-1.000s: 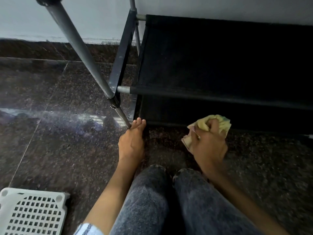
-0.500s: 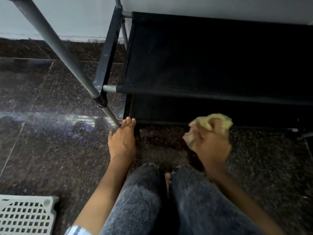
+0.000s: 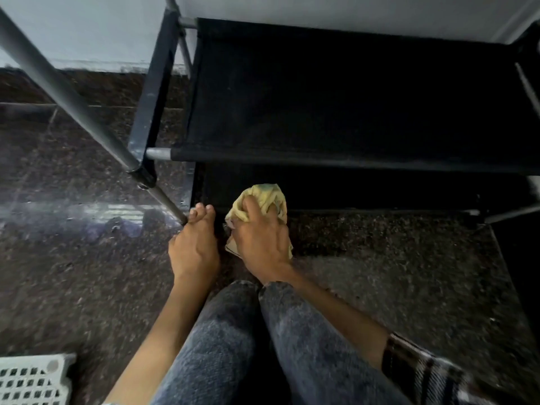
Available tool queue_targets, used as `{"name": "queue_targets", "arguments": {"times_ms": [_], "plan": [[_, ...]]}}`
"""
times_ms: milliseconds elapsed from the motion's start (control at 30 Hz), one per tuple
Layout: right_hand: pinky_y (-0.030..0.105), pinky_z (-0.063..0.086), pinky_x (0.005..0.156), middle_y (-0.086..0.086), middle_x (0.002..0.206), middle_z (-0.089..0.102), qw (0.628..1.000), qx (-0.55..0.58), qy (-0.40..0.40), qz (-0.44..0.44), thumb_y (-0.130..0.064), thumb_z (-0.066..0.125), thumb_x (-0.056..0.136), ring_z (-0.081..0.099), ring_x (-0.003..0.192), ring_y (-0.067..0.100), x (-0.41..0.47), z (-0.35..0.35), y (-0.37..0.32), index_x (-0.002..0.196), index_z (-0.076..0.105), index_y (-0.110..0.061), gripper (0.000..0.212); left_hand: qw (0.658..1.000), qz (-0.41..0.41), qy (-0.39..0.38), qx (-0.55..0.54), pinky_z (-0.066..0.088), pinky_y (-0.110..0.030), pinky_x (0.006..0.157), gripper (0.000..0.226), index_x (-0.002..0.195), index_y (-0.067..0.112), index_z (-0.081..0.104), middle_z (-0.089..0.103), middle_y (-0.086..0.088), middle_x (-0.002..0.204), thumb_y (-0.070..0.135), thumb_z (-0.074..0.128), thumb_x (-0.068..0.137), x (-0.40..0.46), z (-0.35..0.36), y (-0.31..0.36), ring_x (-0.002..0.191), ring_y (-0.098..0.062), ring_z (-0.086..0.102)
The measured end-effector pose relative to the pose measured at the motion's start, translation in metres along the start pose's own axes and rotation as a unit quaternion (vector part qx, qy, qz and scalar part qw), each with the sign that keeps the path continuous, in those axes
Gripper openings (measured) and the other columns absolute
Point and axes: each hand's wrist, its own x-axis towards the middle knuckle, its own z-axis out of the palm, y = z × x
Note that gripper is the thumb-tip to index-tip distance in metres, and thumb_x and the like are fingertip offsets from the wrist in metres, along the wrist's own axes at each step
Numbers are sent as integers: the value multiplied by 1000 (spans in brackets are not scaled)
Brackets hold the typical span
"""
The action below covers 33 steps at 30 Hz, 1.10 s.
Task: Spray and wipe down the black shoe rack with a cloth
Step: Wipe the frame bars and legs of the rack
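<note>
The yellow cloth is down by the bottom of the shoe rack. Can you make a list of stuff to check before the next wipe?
1. Cloth held firmly: ok. The right hand is closed on the yellow cloth.
2. Cloth at the rack: ok. It sits against the front edge of the lowest shelf of the black shoe rack.
3. Rack steadied: ok. The left hand rests on the floor with its fingertips at the foot of the grey leg.
4. Wiping path free: ok. Nothing lies along the lowest shelf to the right.
5. Surface sprayed: cannot tell. The fabric is too dark.
6. Spray bottle in reach: cannot tell. None is in view.
</note>
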Motion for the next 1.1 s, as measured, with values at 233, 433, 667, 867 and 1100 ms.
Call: {"name": "queue_targets", "arguments": {"times_ms": [233,433,667,867,1100], "plan": [[34,44,66,2,129,43,967,-4,82,242,-45,54,90,52,97,34,-42,-35,112,110,67,-37,25,999,12,-1,37,33,-51,106,59,146,18,27,16,0,157,0,35,91,-1,-2,2,135,-30,36],[37,36,69,4,131,37,909,9,103,404,-49,53,91,52,96,40,-47,-62,166,107,71,-25,34,1000,10,1,17,35,-51,104,55,143,19,34,23,-1,156,-2,34,92,0,-1,1,132,-34,38],[37,44,71,5,139,30,966,-77,-10,247,-44,44,96,50,107,36,-33,-74,133,120,62,-35,31,1000,5,6,14,34,-52,105,53,144,17,33,22,-3,156,0,34,94,-1,1,3,132,-36,38],[41,43,77,7,141,24,935,-102,-33,338,-48,40,95,48,108,38,-30,-82,154,121,60,-34,36,1000,10,-13,24,27,-50,111,59,143,18,33,23,-4,155,14,54,89,3,6,1,133,-33,37],[40,46,69,3,137,30,962,-90,-6,259,-47,41,96,43,112,34,-43,-69,153,126,53,-44,32,999,23,-1,32,25,-50,111,57,144,15,33,23,-5,155,18,51,90,3,9,-1,131,-33,42]]}}
